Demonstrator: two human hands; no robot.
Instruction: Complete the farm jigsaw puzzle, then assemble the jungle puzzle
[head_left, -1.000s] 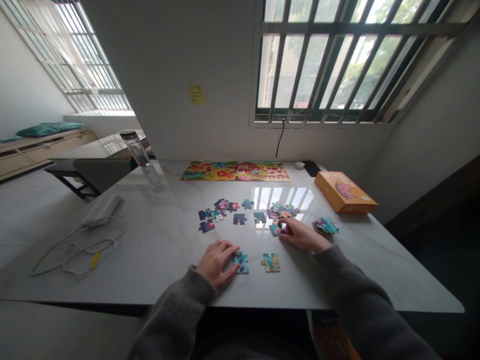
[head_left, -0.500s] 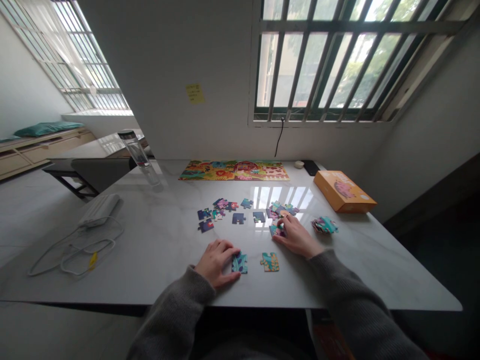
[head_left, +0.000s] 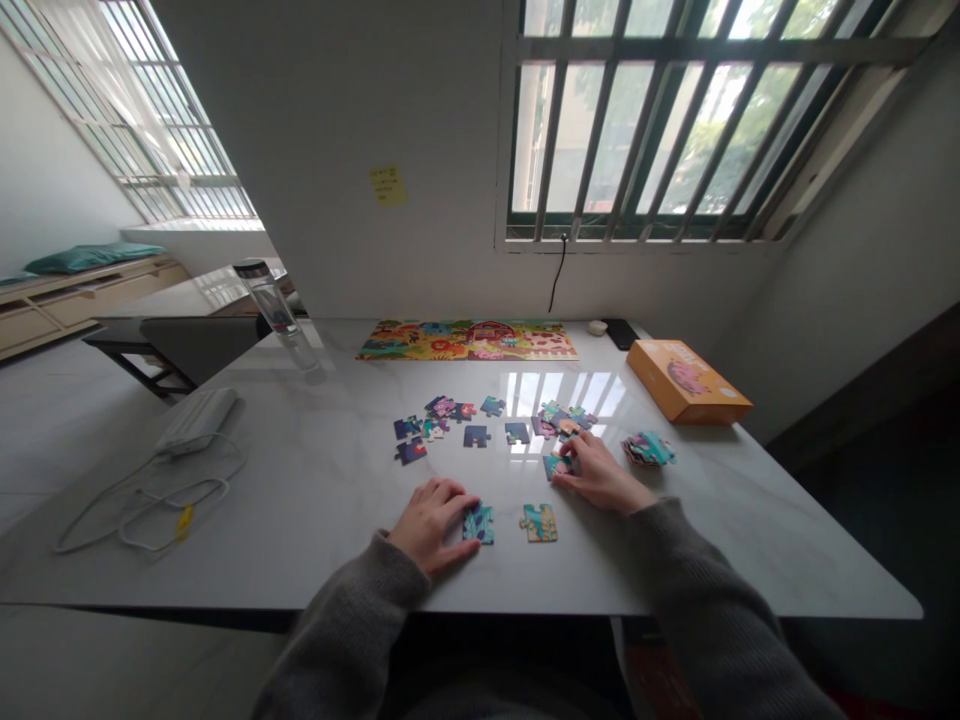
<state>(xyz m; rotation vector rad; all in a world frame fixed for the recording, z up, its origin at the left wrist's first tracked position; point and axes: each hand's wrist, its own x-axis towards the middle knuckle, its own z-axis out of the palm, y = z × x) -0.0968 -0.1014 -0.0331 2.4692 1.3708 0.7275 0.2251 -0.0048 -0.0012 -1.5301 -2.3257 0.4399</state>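
Observation:
My left hand [head_left: 435, 525] rests on the white table, its thumb and forefinger closed about the edges of a teal puzzle piece [head_left: 478, 524] lying flat. A teal and orange puzzle piece [head_left: 540, 523] lies apart to the right of it. Farther up, the fingers of my right hand [head_left: 596, 470] are closed on another puzzle piece [head_left: 556, 467], teal with pink, whose right part they cover. Just beyond that hand is a loose heap of puzzle pieces [head_left: 556, 416]. Two dark pieces, one of them a navy piece [head_left: 476, 436], lie left of the heap.
More loose pieces [head_left: 411, 451] lie at centre left. A stack of pieces [head_left: 651, 449] sits right of my right hand, near an orange box [head_left: 686, 382]. A colourful picture strip [head_left: 469, 341] lies along the wall. A bottle [head_left: 277, 312] and a white cabled device [head_left: 199, 420] stand left.
My right hand has shifted slightly to the right and nearer, and the puzzle piece under its fingers has moved and turned a little. My left hand stays in place.

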